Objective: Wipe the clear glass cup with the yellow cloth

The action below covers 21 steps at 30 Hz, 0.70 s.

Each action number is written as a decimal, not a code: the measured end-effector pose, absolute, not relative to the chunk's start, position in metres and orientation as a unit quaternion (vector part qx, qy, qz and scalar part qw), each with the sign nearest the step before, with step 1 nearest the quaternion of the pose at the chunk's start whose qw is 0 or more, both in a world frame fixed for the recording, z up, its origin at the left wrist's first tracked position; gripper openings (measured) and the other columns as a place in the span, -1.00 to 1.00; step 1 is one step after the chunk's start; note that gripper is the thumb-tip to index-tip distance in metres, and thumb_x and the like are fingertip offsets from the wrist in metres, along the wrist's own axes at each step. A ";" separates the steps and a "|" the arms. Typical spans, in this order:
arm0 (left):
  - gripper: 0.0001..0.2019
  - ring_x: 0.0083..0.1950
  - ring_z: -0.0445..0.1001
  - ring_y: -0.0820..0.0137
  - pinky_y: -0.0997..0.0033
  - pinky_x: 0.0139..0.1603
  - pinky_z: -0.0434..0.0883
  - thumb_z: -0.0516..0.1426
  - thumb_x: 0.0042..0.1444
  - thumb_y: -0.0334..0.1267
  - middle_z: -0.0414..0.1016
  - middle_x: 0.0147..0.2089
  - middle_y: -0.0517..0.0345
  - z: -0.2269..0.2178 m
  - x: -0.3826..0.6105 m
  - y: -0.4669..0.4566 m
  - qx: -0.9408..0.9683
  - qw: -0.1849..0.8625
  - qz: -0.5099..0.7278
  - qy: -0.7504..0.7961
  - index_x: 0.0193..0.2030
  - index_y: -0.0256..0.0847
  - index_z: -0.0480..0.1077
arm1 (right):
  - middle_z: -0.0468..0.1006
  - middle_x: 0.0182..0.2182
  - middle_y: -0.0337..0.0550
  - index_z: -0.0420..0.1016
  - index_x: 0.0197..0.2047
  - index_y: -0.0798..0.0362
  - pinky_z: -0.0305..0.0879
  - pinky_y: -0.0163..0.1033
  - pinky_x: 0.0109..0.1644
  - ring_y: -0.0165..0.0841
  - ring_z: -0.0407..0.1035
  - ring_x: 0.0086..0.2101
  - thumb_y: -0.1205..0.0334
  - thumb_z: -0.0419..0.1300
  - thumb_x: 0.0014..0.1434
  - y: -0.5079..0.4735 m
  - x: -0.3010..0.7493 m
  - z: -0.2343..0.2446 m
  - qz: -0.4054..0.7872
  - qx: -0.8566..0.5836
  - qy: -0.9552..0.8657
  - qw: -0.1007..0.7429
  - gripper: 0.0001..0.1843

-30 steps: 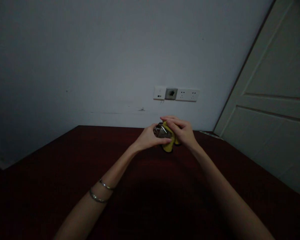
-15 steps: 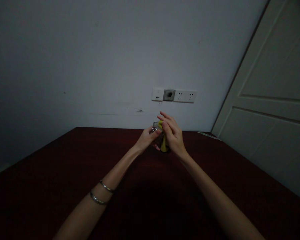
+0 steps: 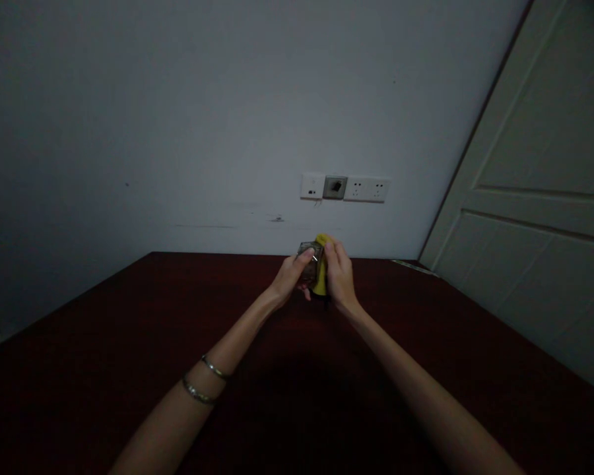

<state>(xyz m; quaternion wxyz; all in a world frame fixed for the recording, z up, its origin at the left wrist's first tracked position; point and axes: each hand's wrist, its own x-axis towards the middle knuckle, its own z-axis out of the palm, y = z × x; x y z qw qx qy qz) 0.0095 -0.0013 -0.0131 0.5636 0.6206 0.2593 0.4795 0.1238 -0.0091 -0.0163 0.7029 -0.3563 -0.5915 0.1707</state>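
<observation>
My left hand is closed around a small clear glass container, its thumb lying across the front. Against the glass's right side my right hand presses a yellow cloth, fingers together and pointing up. The cloth's top edge sticks up above the glass, and its lower end hangs below with a dark edge. Both hands are above the far part of the dark red table. What the container is for, and most of its far side, cannot be made out.
Behind the table rises a pale wall with a row of sockets and a switch. A white panelled door stands at the right. A thin patterned strip lies at the table's back right edge.
My right hand has shifted down slightly, and its spread fingers have come together over the cloth. The glass has turned, showing more of its face, and more of the yellow cloth is visible.
</observation>
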 end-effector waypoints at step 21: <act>-0.47 -0.76 0.20 0.54 0.54 -0.82 0.12 -0.06 0.03 0.24 0.28 -0.65 0.26 -0.027 -0.003 0.013 0.477 0.700 0.465 0.256 -0.39 -0.27 0.34 | -0.04 0.33 -0.03 -0.20 0.37 -0.05 -0.05 0.09 0.33 -0.18 -0.16 0.31 0.20 0.10 0.20 -0.019 0.127 -0.021 -0.076 -0.283 -0.825 0.483 -0.24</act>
